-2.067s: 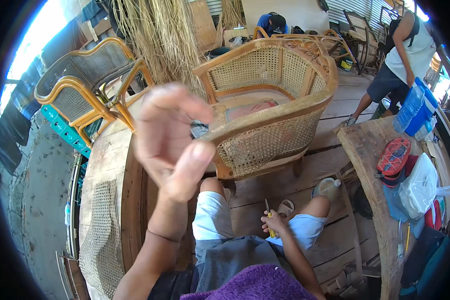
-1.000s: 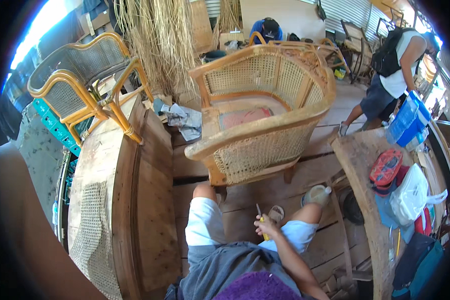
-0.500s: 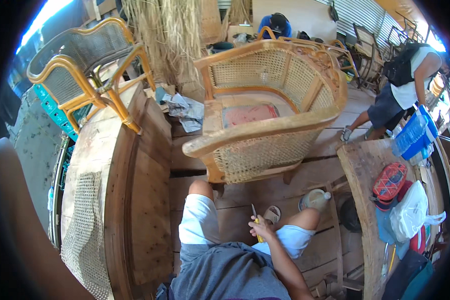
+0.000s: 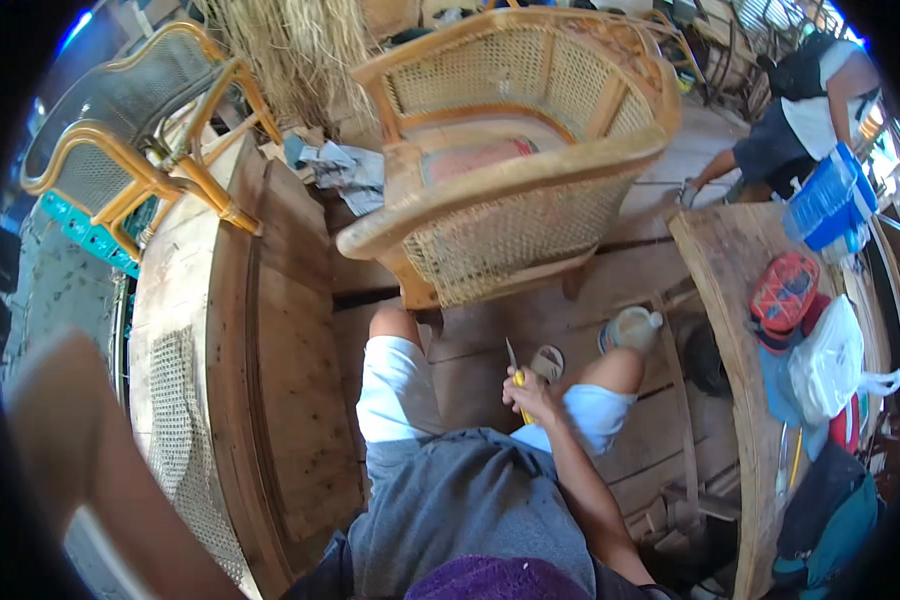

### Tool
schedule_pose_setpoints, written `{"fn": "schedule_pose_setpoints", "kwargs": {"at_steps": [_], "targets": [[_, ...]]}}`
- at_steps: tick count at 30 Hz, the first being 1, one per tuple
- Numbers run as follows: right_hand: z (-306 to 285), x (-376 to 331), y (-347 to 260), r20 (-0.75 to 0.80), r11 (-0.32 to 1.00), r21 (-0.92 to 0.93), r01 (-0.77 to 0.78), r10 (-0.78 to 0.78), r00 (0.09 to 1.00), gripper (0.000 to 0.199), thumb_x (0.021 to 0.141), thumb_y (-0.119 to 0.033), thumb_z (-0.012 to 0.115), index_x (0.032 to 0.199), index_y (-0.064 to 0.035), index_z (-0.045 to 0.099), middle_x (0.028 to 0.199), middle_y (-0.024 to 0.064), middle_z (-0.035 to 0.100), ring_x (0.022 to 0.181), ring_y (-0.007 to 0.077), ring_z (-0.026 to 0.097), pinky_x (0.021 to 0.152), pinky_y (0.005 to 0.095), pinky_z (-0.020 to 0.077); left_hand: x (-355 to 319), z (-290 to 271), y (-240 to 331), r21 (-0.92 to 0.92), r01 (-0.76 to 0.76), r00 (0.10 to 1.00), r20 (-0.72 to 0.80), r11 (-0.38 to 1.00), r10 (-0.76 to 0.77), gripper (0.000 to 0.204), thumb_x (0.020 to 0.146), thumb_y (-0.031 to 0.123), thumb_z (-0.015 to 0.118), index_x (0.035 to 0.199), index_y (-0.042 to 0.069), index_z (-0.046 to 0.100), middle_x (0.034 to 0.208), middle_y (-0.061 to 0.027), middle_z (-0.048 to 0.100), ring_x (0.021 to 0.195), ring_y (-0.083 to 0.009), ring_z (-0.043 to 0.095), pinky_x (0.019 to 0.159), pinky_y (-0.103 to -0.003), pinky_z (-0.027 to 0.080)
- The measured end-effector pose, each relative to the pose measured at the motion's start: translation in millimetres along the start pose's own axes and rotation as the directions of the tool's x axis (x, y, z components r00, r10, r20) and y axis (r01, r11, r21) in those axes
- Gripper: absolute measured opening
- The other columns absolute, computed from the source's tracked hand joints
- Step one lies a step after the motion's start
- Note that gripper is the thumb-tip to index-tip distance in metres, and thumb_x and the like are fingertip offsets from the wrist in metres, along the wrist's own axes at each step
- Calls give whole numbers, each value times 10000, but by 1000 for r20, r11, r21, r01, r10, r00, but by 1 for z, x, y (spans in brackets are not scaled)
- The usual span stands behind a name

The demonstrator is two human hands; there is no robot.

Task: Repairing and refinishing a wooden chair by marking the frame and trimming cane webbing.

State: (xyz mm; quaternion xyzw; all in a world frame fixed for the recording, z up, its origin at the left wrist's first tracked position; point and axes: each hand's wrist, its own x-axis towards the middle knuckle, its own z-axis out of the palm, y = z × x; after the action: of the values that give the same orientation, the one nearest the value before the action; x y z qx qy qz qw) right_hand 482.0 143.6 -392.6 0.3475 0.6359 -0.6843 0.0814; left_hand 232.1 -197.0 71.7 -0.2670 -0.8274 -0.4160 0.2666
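The right hand (image 4: 536, 397) has its fingers wrapped around the handle of a yellow-handled knife (image 4: 519, 379), its blade pointing ahead of the grip, between the 2 knees (image 4: 625, 370). Far left of the grip, the left arm (image 4: 130, 490) is blurred; I cannot tell whether its hand is spread or closed. Held like this, the knife is best pointed forward with a firm wrap, its edge clear of the right knee. Ahead of the grip, apart from the blade, stands a cane-panelled armchair (image 4: 515, 190). Ahead-right sits a translucent plastic jug (image 4: 627, 331), contents unclear. Farther right, a wooden bench (image 4: 720, 250) bears a white plastic bag (image 4: 828, 368) and a red patterned pouch (image 4: 785, 288); what they hold is hidden.
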Motion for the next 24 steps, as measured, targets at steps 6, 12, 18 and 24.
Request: {"fn": "schedule_pose_setpoints", "kwargs": {"at_steps": [6, 12, 18, 24], "targets": [[-23, -63, -90, -58, 915, -288, 281, -310, 949, 245, 891, -210, 620, 1044, -19, 597, 979, 148, 645, 678, 246, 688, 672, 381, 550, -65, 125, 47, -383, 84, 965, 262, 920, 21, 194, 910, 141, 621, 1029, -1, 676, 1033, -101, 659, 1017, -197, 598, 936, -338, 447], [-19, -87, -185, -206, 830, -339, 444, -526, 825, 484, 938, -194, 641, 1359, -2, 499, 1071, 118, 646, 927, 150, 653, 783, 288, 531, -142, 281, 5, -4, -229, 931, 290, 974, 220, 519, 859, 226, 721, 1287, -8, 543, 1242, -217, 588, 1149, -354, 548, 993, -456, 430], [0, -80, -222, 140, 709, 669, 224, -416, 899, 487, 973, -196, 585, 1395, 10, 457, 1278, 169, 595, 1182, 270, 578, 998, 401, 464, -163, 318, -5, 214, -66, 861, 506, 975, -53, 525, 803, 360, 742, 1139, 6, 551, 808, -167, 681, 806, -404, 659, 781, -554, 489], [32, -68, -244, 244, 474, 880, -27, -403, 882, 315, 969, -217, 611, 1192, -9, 535, 1125, 126, 603, 1079, 271, 605, 955, 430, 491, -198, 371, 10, -133, -35, 802, 587, 991, 107, 491, 840, 394, 713, 1109, 12, 562, 749, -134, 664, 707, -364, 647, 711, -471, 509]]}}
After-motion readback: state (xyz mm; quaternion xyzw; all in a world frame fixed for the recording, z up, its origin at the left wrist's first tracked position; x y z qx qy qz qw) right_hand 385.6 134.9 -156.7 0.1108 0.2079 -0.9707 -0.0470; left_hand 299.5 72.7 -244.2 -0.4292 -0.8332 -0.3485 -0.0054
